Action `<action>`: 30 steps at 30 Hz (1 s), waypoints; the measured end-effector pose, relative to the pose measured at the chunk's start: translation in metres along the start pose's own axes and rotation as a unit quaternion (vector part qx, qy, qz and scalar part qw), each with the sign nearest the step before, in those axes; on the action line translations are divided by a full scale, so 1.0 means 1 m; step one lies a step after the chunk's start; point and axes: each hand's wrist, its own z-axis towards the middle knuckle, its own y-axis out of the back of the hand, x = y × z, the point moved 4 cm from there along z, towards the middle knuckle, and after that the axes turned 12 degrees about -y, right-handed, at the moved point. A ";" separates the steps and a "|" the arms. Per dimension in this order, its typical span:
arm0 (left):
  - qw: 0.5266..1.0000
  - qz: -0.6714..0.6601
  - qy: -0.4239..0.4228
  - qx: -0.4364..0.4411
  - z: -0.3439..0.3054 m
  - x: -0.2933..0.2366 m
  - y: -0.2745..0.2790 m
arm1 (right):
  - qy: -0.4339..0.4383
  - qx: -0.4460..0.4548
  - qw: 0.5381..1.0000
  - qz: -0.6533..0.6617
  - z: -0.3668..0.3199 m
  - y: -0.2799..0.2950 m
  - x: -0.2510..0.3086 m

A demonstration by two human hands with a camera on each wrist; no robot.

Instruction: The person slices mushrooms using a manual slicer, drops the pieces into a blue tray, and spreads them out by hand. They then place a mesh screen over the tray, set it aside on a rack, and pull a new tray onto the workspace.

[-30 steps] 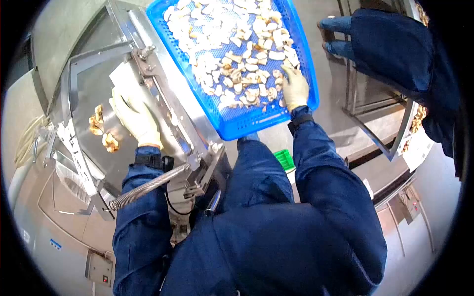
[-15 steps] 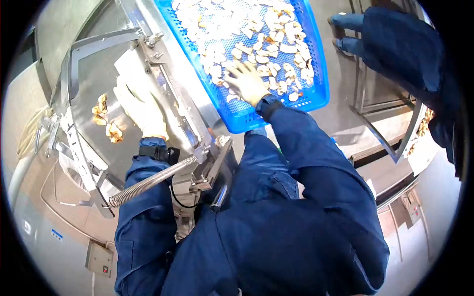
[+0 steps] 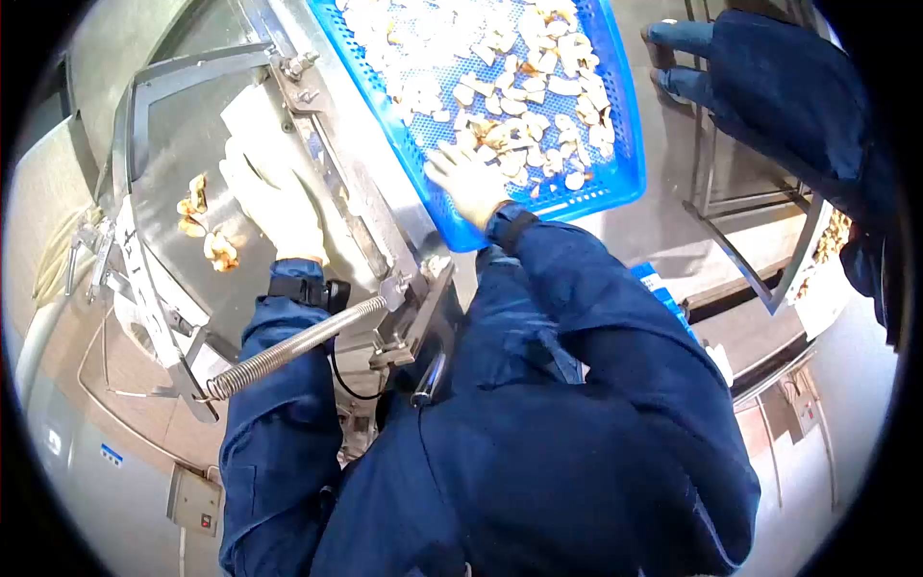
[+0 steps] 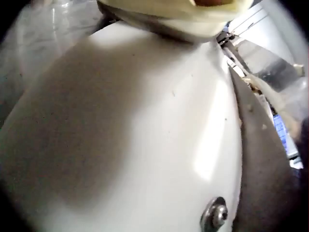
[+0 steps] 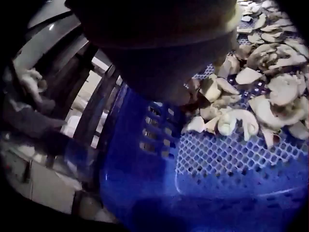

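My left hand [image 3: 274, 207], in a cream glove, rests with straight fingers on a smooth white panel [image 4: 159, 121] of the metal machine. That panel fills most of the left wrist view, with a screw near its lower edge. Cut mushroom pieces [image 3: 538, 82] are spread over the mesh floor of a blue plastic basket [image 3: 630, 125]. At the basket's near left corner, my gloved right hand [image 3: 471, 188] lies palm down with fingers extended against the pieces. The right wrist view shows mushroom slices [image 5: 282, 99] beside the glove; its fingertips are hidden there.
Left of my left hand, a few browned pieces [image 3: 219, 252] lie on a metal surface. A coil spring [image 3: 298, 348] stretches across my left forearm. Another person in dark blue clothing [image 3: 784, 101] stands at the right, near a metal frame [image 3: 707, 207].
My right hand has moved left across the basket, from its near right corner to its near left one. Mushroom pieces there have shifted. The left hand stays on the panel.
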 end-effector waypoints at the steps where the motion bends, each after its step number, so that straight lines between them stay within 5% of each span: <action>1: 1.000 -0.006 0.000 0.002 -0.002 -0.001 0.000 | 0.018 0.059 0.998 -0.002 -0.018 0.000 -0.004; 3: 1.000 0.000 -0.008 0.003 -0.001 0.001 -0.001 | 0.029 -0.018 0.999 0.036 -0.034 0.018 -0.010; 5: 1.000 0.002 -0.009 0.005 0.000 0.001 0.001 | -0.087 -0.027 0.991 0.098 -0.034 0.031 -0.024; 7: 1.000 -0.009 -0.006 0.011 0.001 -0.006 0.003 | -0.163 0.089 0.976 0.116 -0.035 0.023 -0.036; 11: 1.000 0.007 -0.012 0.006 -0.002 -0.001 0.000 | -0.247 0.128 0.939 0.200 -0.040 -0.001 -0.078; 13: 1.000 0.004 -0.012 0.002 -0.001 0.001 0.000 | -0.302 -0.004 0.925 0.230 -0.030 0.015 -0.096; 15: 1.000 0.004 0.000 0.006 -0.006 0.002 0.001 | -0.405 -0.010 0.856 0.322 -0.015 0.057 -0.086; 18: 0.999 -0.025 -0.009 0.019 0.003 -0.007 0.002 | -0.364 -0.021 0.902 0.233 0.012 0.034 -0.083; 19: 0.999 -0.028 -0.017 0.013 0.004 -0.008 0.002 | -0.311 -0.012 0.866 0.392 0.022 0.020 -0.072; 21: 0.999 -0.032 -0.032 0.000 0.002 -0.004 0.000 | -0.188 -0.043 0.934 0.300 0.034 0.018 -0.049; 24: 0.999 -0.013 -0.024 0.018 0.002 -0.008 0.002 | -0.268 -0.017 0.892 0.363 0.025 0.035 -0.043; 27: 1.000 0.003 -0.008 -0.018 -0.002 0.004 -0.001 | -0.378 -0.122 0.854 0.334 -0.008 0.016 -0.094; 29: 1.000 -0.004 -0.002 -0.015 -0.002 -0.003 0.000 | -0.439 -0.082 0.864 0.234 -0.012 0.041 -0.099; 30: 1.000 -0.025 -0.012 0.006 0.004 -0.009 0.003 | -0.371 -0.143 0.897 0.195 -0.010 0.050 -0.091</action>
